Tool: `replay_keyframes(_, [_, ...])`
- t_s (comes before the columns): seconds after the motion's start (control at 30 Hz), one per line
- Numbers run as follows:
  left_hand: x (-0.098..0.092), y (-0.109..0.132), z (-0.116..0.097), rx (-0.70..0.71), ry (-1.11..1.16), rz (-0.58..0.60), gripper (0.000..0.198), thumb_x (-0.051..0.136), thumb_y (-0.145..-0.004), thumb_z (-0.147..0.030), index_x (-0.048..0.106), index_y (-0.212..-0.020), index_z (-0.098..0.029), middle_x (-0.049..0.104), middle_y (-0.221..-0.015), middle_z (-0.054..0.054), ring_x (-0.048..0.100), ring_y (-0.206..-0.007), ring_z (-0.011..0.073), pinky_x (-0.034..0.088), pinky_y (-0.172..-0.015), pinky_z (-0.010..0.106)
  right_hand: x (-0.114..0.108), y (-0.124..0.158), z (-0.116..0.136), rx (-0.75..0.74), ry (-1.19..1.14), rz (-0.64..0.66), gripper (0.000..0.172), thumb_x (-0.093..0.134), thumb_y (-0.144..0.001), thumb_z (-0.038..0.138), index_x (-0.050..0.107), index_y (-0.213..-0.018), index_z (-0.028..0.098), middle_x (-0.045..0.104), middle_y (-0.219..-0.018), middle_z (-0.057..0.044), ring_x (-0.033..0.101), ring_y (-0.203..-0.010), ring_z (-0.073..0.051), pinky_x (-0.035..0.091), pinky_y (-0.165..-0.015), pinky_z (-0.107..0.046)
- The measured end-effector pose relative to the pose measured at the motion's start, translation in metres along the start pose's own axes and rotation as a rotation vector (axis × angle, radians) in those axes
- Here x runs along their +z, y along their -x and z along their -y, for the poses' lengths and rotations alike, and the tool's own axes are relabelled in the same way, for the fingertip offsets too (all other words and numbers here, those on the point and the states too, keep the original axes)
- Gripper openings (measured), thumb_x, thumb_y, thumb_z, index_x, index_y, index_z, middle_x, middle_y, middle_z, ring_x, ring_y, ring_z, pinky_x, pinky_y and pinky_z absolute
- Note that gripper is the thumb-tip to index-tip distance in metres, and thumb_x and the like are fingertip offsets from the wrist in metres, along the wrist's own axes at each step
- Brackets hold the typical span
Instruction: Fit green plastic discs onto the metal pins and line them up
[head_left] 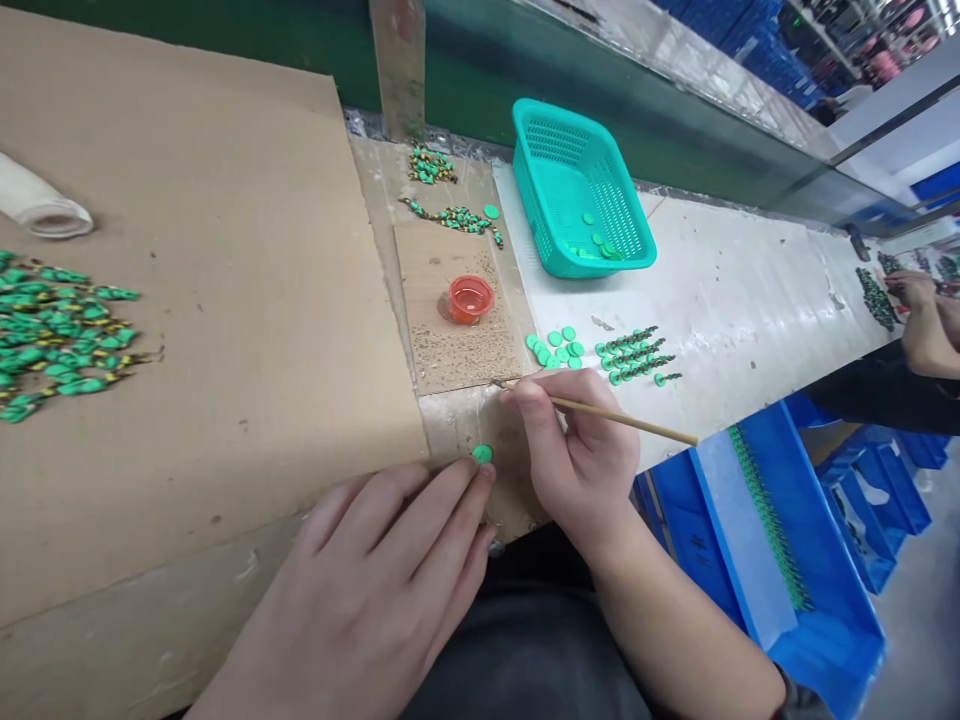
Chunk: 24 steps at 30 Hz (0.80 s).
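My right hand (pixel 581 455) is closed around a thin wooden brush (pixel 622 420), its tip pointing left over the taped bench edge. My left hand (pixel 390 575) lies flat with fingers stretched out, fingertips touching a small green disc (pixel 482 454) on the bench. A small red cup (pixel 471 298) stands on a cardboard patch beyond the disc. More green discs (pixel 556 349) and rows of painted green pieces (pixel 636 358) lie to the right of it.
A teal plastic basket (pixel 581 190) holds a few green discs. A pile of green painted pieces (pixel 52 335) lies on the big cardboard sheet (pixel 225 300) at left. Blue bins (pixel 787 540) stand below the bench. Another person's hands (pixel 926 320) work at far right.
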<state>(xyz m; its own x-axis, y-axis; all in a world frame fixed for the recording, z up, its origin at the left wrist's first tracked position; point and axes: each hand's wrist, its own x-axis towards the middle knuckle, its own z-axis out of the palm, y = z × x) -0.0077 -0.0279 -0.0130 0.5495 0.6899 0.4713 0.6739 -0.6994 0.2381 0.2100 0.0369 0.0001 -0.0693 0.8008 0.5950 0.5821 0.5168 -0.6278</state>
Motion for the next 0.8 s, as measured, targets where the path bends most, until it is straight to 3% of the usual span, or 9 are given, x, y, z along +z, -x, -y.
replay_keyframes(0.47, [0.0,-0.001,-0.001,0.009,-0.021,0.004,0.031,0.059,-0.12,-0.019,0.088,-0.131,-0.018,0.088,-0.138,0.01,0.069,-0.114,0.0322,0.05,-0.097,0.052,-0.003,0.01,0.001,0.044,-0.098,-0.046,0.013,0.073,-0.118,0.016,0.076,-0.112,0.027,0.085,-0.096,-0.001,0.083,-0.088,-0.02,0.07,-0.082,-0.036])
replay_keyframes(0.63, [0.0,0.0,-0.001,0.008,-0.005,0.014,0.031,0.059,-0.12,-0.02,0.086,-0.136,-0.015,0.088,-0.137,0.011,0.07,-0.117,0.0335,0.05,-0.098,0.053,-0.013,0.022,0.009,0.007,-0.212,-0.004,0.014,0.067,-0.118,0.015,0.071,-0.111,0.026,0.08,-0.086,-0.001,0.079,-0.075,-0.02,0.068,-0.07,-0.035])
replay_keyframes(0.8, [0.002,0.003,0.0,0.006,0.004,0.013,0.027,0.063,-0.12,-0.023,0.087,-0.133,-0.018,0.087,-0.141,0.009,0.071,-0.119,0.0336,0.051,-0.098,0.053,-0.016,0.028,0.009,-0.053,-0.236,0.043,0.014,0.068,-0.116,0.012,0.07,-0.11,0.024,0.08,-0.085,-0.002,0.077,-0.072,-0.019,0.069,-0.069,-0.035])
